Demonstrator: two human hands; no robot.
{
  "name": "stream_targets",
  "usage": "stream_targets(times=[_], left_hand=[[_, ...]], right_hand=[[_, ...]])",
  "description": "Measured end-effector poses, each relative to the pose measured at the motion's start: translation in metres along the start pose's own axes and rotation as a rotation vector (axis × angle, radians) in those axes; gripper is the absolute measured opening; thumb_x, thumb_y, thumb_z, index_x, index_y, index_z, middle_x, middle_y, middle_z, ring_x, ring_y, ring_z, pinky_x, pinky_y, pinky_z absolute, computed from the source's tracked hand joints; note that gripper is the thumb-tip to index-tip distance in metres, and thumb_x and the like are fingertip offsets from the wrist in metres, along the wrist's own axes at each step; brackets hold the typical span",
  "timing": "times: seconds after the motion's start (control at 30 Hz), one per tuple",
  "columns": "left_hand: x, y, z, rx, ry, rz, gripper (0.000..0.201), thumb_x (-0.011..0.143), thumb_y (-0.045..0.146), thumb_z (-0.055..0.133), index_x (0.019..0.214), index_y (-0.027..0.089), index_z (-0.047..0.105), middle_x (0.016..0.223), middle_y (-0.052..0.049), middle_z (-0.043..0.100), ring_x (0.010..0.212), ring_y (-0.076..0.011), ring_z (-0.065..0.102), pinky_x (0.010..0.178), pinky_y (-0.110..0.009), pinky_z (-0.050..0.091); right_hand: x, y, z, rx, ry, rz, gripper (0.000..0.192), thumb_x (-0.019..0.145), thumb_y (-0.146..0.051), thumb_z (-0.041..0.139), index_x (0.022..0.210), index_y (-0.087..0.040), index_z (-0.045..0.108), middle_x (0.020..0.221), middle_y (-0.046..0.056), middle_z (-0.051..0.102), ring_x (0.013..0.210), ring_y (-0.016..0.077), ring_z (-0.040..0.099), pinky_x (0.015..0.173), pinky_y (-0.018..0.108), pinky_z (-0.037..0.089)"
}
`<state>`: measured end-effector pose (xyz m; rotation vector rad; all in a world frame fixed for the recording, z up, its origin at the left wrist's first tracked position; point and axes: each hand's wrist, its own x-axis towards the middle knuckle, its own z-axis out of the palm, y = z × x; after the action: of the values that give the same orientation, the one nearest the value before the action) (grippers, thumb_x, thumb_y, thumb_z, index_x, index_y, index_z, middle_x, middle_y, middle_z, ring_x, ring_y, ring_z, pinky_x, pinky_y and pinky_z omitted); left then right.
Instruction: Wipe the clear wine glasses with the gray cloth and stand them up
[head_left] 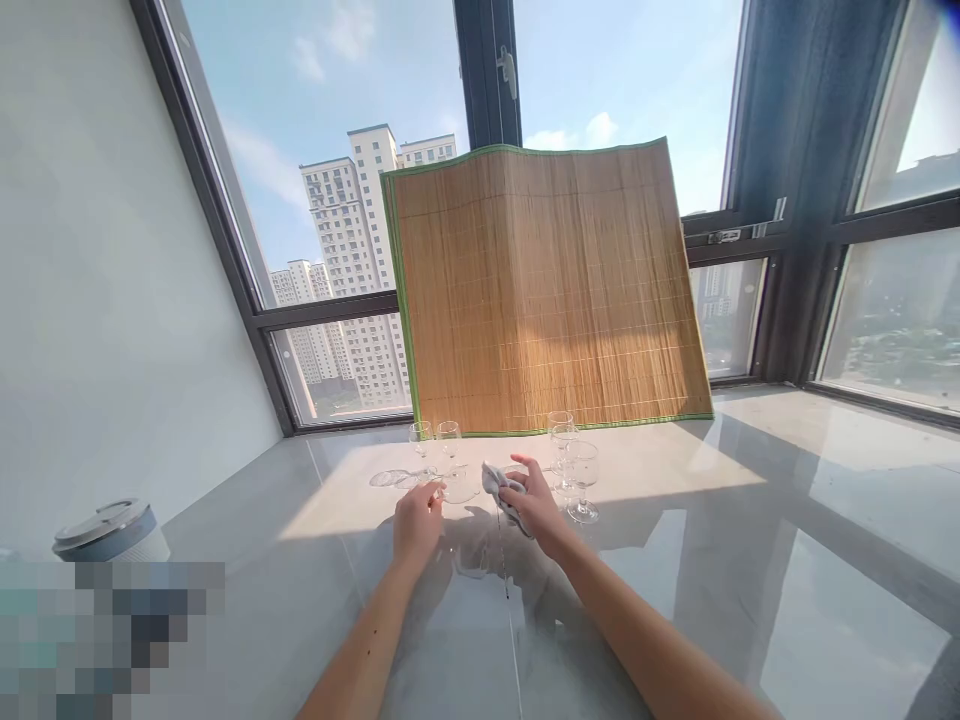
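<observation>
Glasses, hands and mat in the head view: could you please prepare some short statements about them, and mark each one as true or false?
1. The right hand holds a white cloth. True.
2. The brown mat lies flat under the glasses. False: the brown mat stands up in front of the window, behind the glasses.
3. Clear glasses are seen both to the left and to the right of the white cloth. True.
4. The left hand grips the edge of the brown mat. False: the left hand is apart from it, close to the glasses on the left.
5. A lidded cup appears at the far left of the picture. True.
</observation>
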<state>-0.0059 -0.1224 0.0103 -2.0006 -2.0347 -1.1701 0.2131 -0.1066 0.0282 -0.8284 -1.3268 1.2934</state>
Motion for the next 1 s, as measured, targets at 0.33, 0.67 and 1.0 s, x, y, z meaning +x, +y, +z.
stream_targets(times=[0.33,0.67,1.0], left_hand=[[0.001,0.037,-0.003,0.289,-0.089,0.281,0.04,0.08,0.004,0.047,0.104,0.025,0.071,0.086,-0.004,0.067,0.09,-0.0211,0.059,0.084,-0.032,0.038],[-0.002,0.039,-0.007,-0.016,-0.258,0.196,0.021,0.087,0.023,0.055,0.1,0.025,0.072,0.079,0.0,0.065,0.075,-0.0147,0.057,0.066,-0.022,0.034],[-0.002,0.036,-0.005,0.032,-0.232,0.099,0.018,0.085,0.024,0.058,0.095,0.025,0.073,0.076,0.0,0.064,0.072,-0.0142,0.055,0.062,-0.023,0.029]], right_hand=[[0.002,0.001,-0.006,-0.612,-0.06,-0.327,0.066,0.063,-0.004,0.053,0.124,-0.025,0.042,0.08,-0.001,0.065,0.07,0.0161,0.057,0.061,0.025,0.037],[0.0,-0.014,-0.008,-0.116,-0.09,-0.185,0.056,0.067,-0.016,0.059,0.119,-0.025,0.04,0.082,0.0,0.065,0.063,0.0151,0.058,0.052,0.025,0.044],[-0.008,-0.019,-0.008,-0.397,-0.115,-0.372,0.061,0.065,-0.006,0.046,0.122,-0.025,0.039,0.085,-0.001,0.062,0.07,0.0138,0.055,0.058,0.024,0.042]])
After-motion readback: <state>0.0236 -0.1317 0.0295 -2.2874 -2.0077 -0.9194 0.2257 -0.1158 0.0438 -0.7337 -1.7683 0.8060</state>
